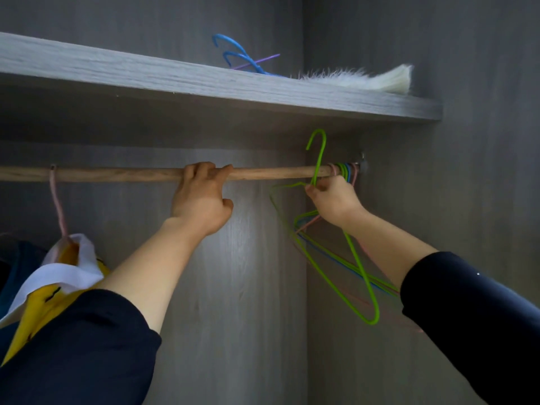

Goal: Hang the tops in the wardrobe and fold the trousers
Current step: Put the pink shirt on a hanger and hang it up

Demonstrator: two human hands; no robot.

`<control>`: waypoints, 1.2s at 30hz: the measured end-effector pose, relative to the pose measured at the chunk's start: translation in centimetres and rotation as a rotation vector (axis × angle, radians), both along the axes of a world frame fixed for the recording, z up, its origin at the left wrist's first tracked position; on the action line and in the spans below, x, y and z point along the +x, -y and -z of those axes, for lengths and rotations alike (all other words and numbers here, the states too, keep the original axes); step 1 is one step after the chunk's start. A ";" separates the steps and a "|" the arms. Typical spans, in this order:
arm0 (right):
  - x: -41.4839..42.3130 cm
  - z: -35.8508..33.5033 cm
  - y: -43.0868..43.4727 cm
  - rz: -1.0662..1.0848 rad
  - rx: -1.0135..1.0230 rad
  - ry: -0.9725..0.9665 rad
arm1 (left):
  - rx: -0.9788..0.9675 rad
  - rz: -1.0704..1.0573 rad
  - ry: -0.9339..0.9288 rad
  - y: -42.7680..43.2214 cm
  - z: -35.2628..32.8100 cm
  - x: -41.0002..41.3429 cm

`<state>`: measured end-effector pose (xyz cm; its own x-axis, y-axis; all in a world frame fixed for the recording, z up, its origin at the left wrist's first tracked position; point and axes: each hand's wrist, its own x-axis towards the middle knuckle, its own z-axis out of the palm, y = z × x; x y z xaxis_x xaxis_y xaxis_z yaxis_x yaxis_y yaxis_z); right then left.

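Left fingers round the one rail; right fingers pinching one green hanger.

A white furry piece lies on the shelf at one o'clock; beside it, at twelve o'clock, rest blue hangers and a purple hanger.

Dim grey wardrobe interior, soft sheen on the back panel, deep shade under shelf, wide-angle bending at edges

The wardrobe is being viewed from the head (one wide-angle view only) and is being faced slightly upward, near the rail, beneath the shelf.
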<state>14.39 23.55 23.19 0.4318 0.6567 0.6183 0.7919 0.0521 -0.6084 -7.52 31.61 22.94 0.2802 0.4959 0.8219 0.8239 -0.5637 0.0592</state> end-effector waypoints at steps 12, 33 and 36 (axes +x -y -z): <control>-2.5 6.8 9.1 -0.100 -0.198 0.091 | -0.104 0.293 -0.022 3.9 6.3 2.8; 8.5 23.0 53.6 0.303 -0.457 -0.517 | -0.506 1.247 -0.079 40.3 27.5 24.4; 11.1 25.6 61.6 0.420 -0.488 -0.537 | -0.614 1.246 -0.183 47.9 31.0 29.7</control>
<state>25.50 -38.05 -2.45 0.8549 0.5161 -0.0529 0.2830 -0.5493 -0.7863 22.14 -16.26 -8.05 0.8753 0.1072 0.4716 -0.1700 -0.8448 0.5075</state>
